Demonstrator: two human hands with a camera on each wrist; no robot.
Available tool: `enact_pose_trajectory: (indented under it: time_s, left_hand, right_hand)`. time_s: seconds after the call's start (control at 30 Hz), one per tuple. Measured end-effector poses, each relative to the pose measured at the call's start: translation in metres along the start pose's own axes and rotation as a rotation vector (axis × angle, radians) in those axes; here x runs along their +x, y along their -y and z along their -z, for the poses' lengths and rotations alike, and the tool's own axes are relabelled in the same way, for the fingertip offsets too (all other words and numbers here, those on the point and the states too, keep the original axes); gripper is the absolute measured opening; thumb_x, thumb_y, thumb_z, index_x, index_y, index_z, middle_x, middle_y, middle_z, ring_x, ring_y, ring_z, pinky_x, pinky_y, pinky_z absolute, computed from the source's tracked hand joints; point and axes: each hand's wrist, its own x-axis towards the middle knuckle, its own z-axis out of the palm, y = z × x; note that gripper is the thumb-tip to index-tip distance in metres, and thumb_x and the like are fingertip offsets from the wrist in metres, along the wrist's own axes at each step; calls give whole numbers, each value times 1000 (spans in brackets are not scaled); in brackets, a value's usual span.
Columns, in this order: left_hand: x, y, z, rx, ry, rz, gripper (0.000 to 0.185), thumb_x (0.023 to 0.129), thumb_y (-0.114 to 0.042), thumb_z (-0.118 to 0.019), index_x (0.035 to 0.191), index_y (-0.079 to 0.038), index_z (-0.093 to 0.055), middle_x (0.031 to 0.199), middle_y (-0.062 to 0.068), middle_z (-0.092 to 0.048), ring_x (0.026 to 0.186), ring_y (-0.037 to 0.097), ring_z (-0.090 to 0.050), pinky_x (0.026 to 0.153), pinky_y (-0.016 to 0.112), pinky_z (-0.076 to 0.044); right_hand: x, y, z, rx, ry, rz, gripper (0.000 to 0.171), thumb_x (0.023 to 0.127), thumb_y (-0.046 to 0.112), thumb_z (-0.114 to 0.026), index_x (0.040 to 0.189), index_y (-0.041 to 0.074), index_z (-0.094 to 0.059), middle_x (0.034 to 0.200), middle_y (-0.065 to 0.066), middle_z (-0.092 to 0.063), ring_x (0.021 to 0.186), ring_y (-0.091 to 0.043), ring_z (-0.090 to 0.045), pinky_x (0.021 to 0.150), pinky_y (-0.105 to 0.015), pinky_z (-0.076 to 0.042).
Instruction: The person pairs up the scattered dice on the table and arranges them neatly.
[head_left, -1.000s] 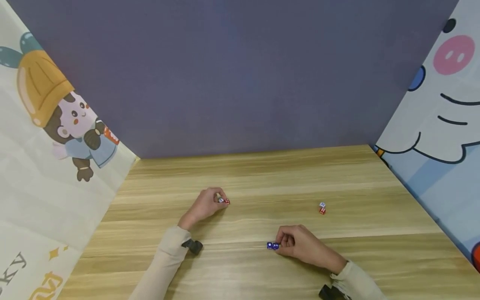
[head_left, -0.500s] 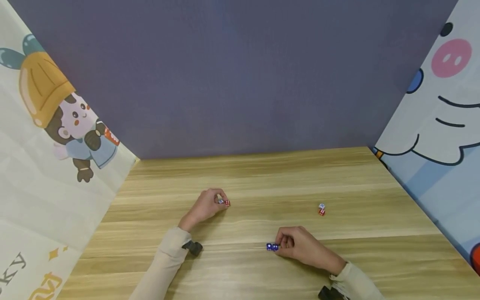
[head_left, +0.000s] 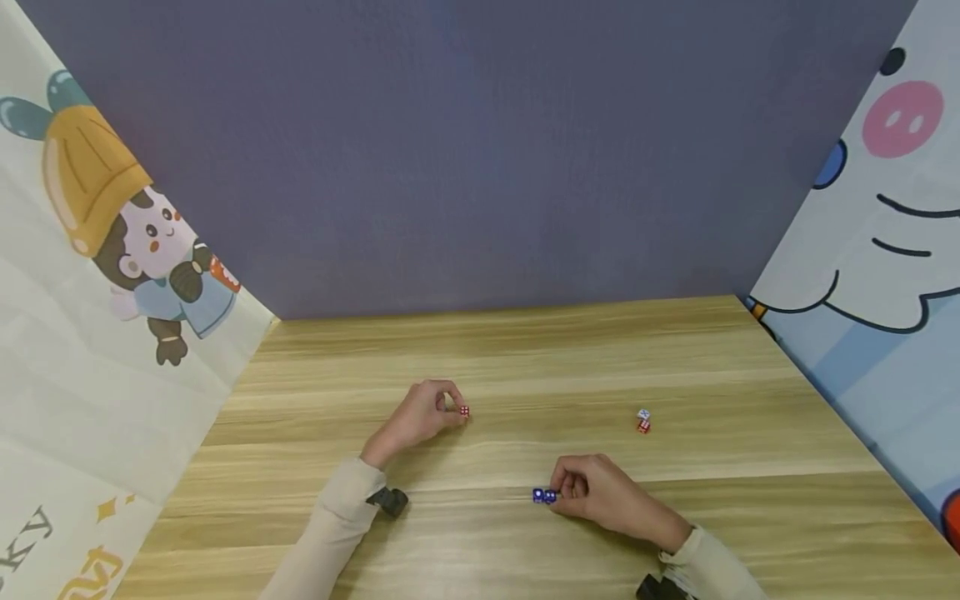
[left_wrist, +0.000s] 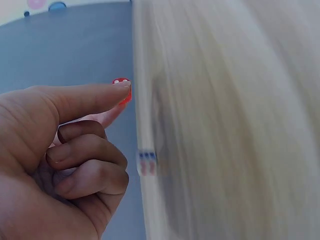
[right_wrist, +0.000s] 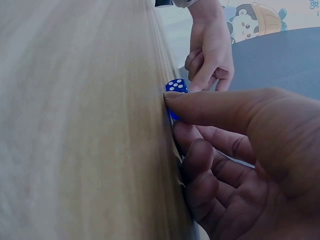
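My left hand [head_left: 456, 412] rests on the wooden table [head_left: 525, 350] left of centre and pinches a small red die [head_left: 464, 411] between forefinger and thumb. The left wrist view shows that red die [left_wrist: 122, 92] at the fingertips, the other fingers curled. My right hand [head_left: 558, 494] lies nearer me, its fingertips pinching one of two blue dice [head_left: 545, 497] that sit side by side. In the right wrist view the forefinger lies over a blue die [right_wrist: 176, 86], and the left hand [right_wrist: 210, 47] shows beyond it.
A white die and a red die [head_left: 643, 421] stand together on the table to the right, apart from both hands. A purple wall closes the back, and cartoon-printed cloth panels stand at left and right.
My left hand has shifted slightly right with the red die; the pale die seen beside it earlier no longer shows. The right hand has barely moved.
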Motion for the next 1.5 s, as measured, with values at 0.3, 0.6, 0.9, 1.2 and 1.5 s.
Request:
enact_pose_trajectory:
  time_s: [0.3,0.6,0.9,1.2,1.5]
  left_hand:
    - [5,-28,-29,-144,123,-40,13,85,-13,-80,94,-10,-72,56,-3,-49,47,5,-39,45,20,-33]
    - [-5,-46,-56,-92,159,-56,13,82,-11,-81,86,-11,-68,60,-3,-52,50,3,-43,44,20,-35]
    - [7,-50,-72,-54,137,-64,13,82,-10,-81,85,-10,-69,63,-5,-53,52,3,-42,46,19,-34]
    - [11,-47,-82,-102,73,-58,13,80,-7,-81,85,-8,-69,59,-5,-53,49,2,-42,44,18,-33]
    - [9,-45,-83,-103,63,-42,14,80,-7,-82,87,-9,-70,57,-4,-51,48,3,-41,45,19,-34]
  right_hand:
    - [-5,-2,6,-7,-16,-7,16,83,22,-82,88,17,-68,72,7,-62,64,-4,-57,56,-23,-50]
    - [2,-3,-4,14,3,-1,15,84,23,-81,90,17,-68,73,7,-61,63,-4,-57,56,-23,-50]
    - [2,0,-3,-15,-15,-7,15,84,22,-81,89,18,-68,73,8,-62,64,-5,-57,56,-24,-50]
    - [-1,-3,1,-11,-17,-4,16,84,23,-81,90,17,-68,75,8,-63,64,-4,-57,56,-24,-50]
    - [0,-3,0,-22,-8,-1,16,84,23,-81,91,18,-68,74,9,-62,63,-4,-57,55,-24,-49]
